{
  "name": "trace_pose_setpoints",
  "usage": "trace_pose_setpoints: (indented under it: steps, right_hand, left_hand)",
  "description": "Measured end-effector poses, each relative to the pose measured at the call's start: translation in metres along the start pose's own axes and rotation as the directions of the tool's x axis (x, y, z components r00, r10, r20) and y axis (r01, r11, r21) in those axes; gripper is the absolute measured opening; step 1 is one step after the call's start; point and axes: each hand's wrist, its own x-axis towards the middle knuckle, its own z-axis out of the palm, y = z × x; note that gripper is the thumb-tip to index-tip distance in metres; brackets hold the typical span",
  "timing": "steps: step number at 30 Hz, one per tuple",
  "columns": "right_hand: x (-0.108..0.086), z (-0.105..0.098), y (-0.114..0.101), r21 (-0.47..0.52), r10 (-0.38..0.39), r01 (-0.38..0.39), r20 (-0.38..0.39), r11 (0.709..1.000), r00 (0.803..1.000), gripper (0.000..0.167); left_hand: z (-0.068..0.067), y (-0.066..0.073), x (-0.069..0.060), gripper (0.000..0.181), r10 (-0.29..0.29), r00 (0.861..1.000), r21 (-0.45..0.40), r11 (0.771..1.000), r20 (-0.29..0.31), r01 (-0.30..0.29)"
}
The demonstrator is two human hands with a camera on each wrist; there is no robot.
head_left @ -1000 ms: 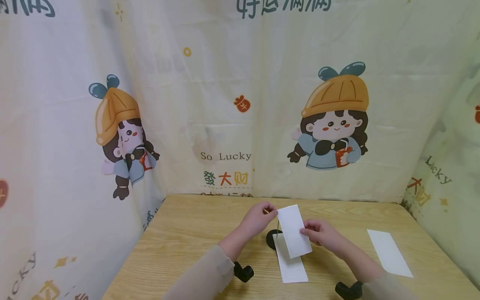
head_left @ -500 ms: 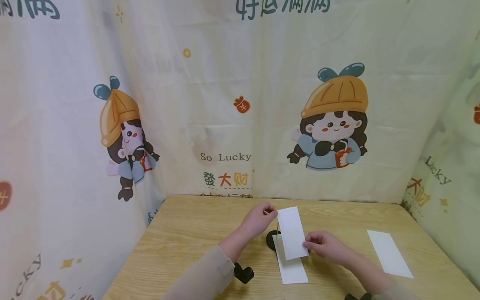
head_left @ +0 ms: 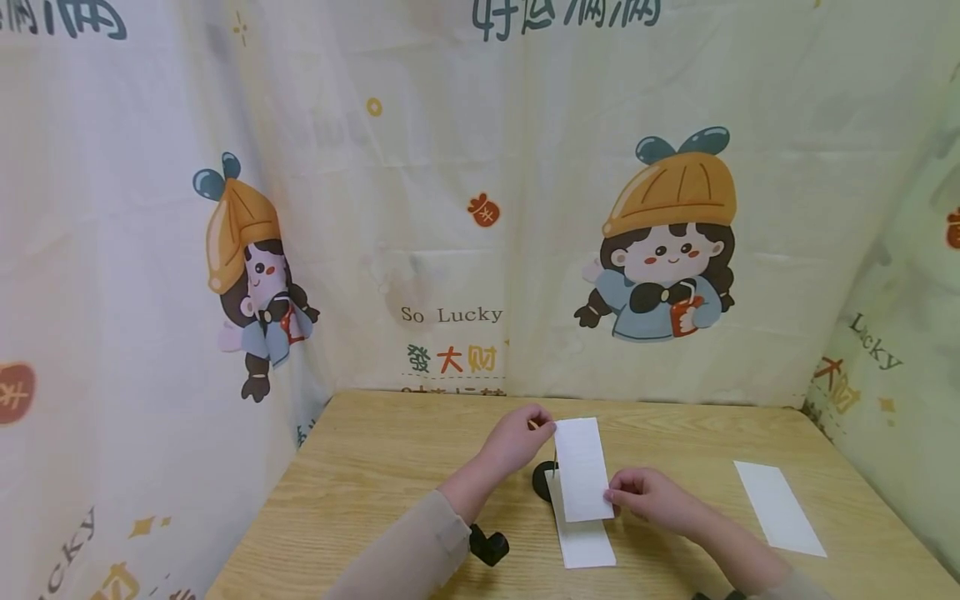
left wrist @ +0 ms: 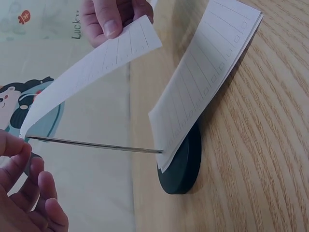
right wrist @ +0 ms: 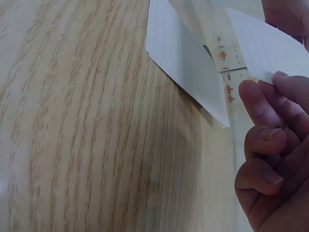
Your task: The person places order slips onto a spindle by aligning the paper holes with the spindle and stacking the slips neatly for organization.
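A bill spike with a round black base (left wrist: 186, 164) stands on the table, its thin metal rod (left wrist: 96, 144) pointing up. Several lined paper slips (left wrist: 203, 82) sit low on the rod, tilted against the base. Up at the rod's tip, my left hand (head_left: 517, 439) pinches the corner of another white slip (head_left: 582, 471). From the other side my right hand (head_left: 651, 496) holds this slip's lower right edge between thumb and fingers. In the left wrist view the slip bends from the tip across to the right hand. Fingers hide whether the tip pierces the paper.
Another white slip (head_left: 780, 508) lies flat on the wooden table (head_left: 405, 450) at the right. A printed curtain (head_left: 540, 250) hangs behind the table and along its sides. A black wrist-worn piece (head_left: 489, 547) shows below the left sleeve.
My right hand has moved down and slightly right, bringing the slip's lower end to hang straighter. My left hand has stayed at the rod's tip.
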Motion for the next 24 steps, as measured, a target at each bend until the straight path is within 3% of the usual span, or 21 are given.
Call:
trace_pose_setpoints:
  steps: [9, 17, 24]
  right_hand:
    - [0.0, 0.002, 0.002, 0.027, -0.008, 0.007, 0.033, 1.0, 0.999, 0.02]
    - [0.0, 0.005, 0.002, -0.002, -0.014, 0.014, 0.081, 1.0, 0.997, 0.021]
    - [-0.002, 0.006, -0.001, -0.013, -0.012, 0.013, 0.083, 1.0, 0.996, 0.022]
  left_hand:
    - [0.001, 0.0, 0.001, 0.01, 0.041, 0.999, 0.028, 0.999, 0.006, -0.041]
    - [0.007, -0.013, 0.003, 0.012, 0.046, 0.999, 0.123, 0.991, 0.02, -0.048]
    - [0.009, -0.017, 0.002, 0.012, 0.043, 0.999, 0.119, 0.992, 0.017, -0.045]
